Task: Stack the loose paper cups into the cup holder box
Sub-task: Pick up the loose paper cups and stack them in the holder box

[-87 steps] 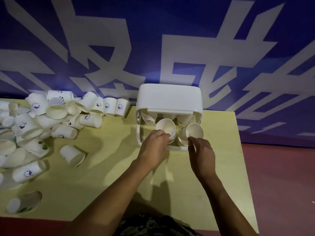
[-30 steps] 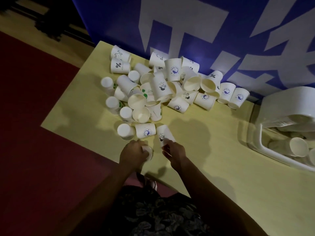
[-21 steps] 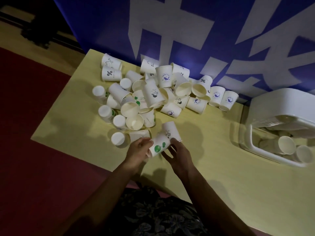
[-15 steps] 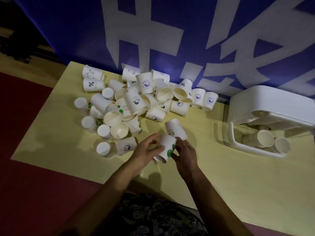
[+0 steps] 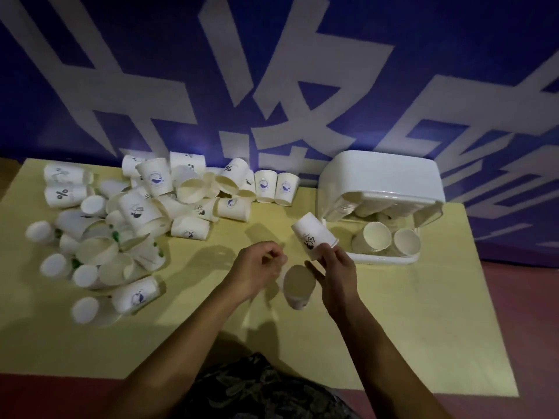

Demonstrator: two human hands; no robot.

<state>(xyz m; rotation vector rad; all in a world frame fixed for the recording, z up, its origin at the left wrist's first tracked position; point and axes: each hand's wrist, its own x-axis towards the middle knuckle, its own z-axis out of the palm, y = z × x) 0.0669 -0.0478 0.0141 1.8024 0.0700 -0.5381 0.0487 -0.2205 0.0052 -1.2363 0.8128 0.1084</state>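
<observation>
Yellow table (image 5: 393, 328) set against a blue wall with large white characters (image 5: 272, 86); red floor (image 5: 529, 328) to the right. Right hand (image 5: 337, 272) grips an inverted paper cup (image 5: 313, 234) near its rim, base pointing up and away, a dark printed figure on its side facing the camera. That cup sits in the air just left of the cup holder box (image 5: 384, 182), not touching it. Left hand (image 5: 257, 270) is loosely curled, fingertips drawn together; cannot tell whether it pinches anything. Between the two hands, slightly lower, a second cup (image 5: 299, 287) shows its open mouth toward the camera, blurred; whether either hand touches it is unclear. The box is white, lid raised toward the wall, front open. Inside, two stacks lie on their sides with mouths facing forward: one on the left (image 5: 376, 237), one on the right (image 5: 406, 241), side by side and close together. More cup rims show dimly under the lid behind them. The loose pile of cups (image 5: 136, 213) covers the left part of the table, well apart from the box, cups lying at all angles, some upright, some with green or blue prints. A dark patterned garment (image 5: 257, 391) shows at the bottom edge.
</observation>
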